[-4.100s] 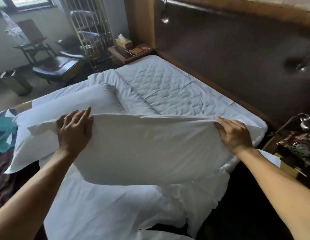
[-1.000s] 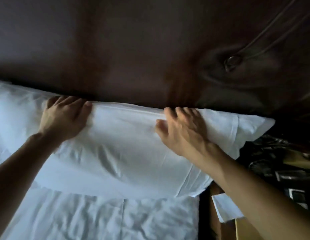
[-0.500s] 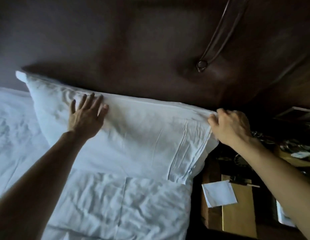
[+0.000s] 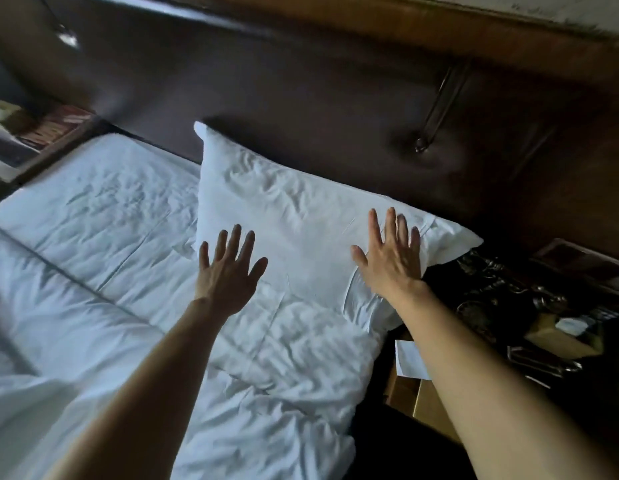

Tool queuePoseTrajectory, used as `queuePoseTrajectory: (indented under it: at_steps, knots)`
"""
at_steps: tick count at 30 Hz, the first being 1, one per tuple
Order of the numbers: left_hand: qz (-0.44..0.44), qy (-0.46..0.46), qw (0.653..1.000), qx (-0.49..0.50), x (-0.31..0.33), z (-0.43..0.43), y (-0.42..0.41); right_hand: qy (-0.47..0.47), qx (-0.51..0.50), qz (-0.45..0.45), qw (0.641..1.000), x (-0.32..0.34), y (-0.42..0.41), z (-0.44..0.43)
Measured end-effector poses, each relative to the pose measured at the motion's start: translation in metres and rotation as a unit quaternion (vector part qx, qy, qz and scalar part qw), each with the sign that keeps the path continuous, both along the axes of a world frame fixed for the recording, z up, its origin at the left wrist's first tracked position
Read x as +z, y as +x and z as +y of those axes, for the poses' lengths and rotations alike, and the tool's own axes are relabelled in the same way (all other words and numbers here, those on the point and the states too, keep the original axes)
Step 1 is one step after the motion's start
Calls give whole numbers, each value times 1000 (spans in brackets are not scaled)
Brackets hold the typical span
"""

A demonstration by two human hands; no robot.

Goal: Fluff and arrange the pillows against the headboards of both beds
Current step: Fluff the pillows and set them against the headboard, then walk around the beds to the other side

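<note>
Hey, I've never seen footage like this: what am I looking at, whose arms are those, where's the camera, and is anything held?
No machine here. The picture comes from a wide-angle camera worn on a person's head, looking forward and down, so the bare arms are the wearer's own. The left hand and right hand are open, fingers spread, over a white pillow that leans against the dark padded headboard; whether they touch it I cannot tell. Neither holds anything. The pillow rests on a wrinkled white bedsheet, and a cluttered nightstand stands to the right.
</note>
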State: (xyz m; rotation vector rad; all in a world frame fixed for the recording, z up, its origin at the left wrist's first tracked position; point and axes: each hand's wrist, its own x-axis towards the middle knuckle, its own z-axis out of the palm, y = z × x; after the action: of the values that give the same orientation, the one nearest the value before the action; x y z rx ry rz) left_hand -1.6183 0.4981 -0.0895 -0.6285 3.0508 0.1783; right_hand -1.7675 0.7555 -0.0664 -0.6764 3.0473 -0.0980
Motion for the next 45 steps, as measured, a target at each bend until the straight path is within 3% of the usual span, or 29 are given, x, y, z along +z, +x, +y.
queuePoseTrajectory:
  at_steps: [14, 26, 35, 45]
  knots:
    - [58, -19, 994, 91, 54, 56, 225, 12, 85, 40, 996, 58, 204, 28]
    - [65, 2, 967, 247, 70, 80, 364, 24, 227, 21, 973, 72, 268, -22]
    - [36, -4, 890, 454, 74, 111, 473, 55, 417, -4, 907, 64, 324, -102]
    - [-5, -2, 743, 669, 72, 206, 632, 36, 633, -20, 773, 56, 513, -155]
